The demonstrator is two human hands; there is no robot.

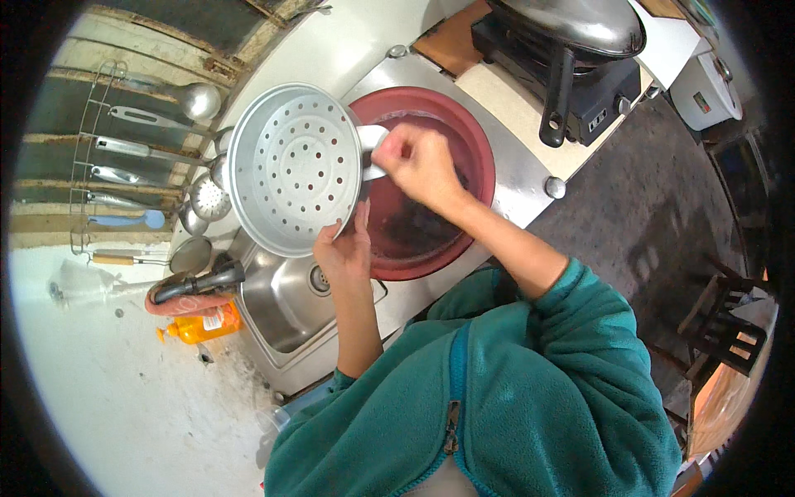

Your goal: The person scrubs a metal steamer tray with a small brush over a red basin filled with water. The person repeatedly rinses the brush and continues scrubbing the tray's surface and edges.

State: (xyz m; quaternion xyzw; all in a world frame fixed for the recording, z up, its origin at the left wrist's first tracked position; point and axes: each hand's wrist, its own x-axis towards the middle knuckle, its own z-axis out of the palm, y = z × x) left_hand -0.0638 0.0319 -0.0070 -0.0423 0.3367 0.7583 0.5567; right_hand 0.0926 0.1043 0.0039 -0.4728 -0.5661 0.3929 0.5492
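Observation:
A round metal steamer pot (310, 158) with a perforated bottom is tilted so that its inside faces me. My left hand (346, 248) grips its lower rim, thumb on the near side and fingers behind the wall. At the pot's right side, my right hand (421, 163) is closed around its pale loop handle (372, 135); the fingertips are partly hidden. Behind and below the pot stands a large red basin (481, 149) holding liquid. Something dark shows in the liquid, but I cannot tell what it is.
A stainless sink (279, 304) lies left, beside an orange soap bottle (205, 324) and a black faucet (208, 281). Ladles and skimmers hang from a wire rack (81, 168). At upper right, a lidded wok (577, 25) sits on a black stove (599, 102), its handle (557, 96) jutting out.

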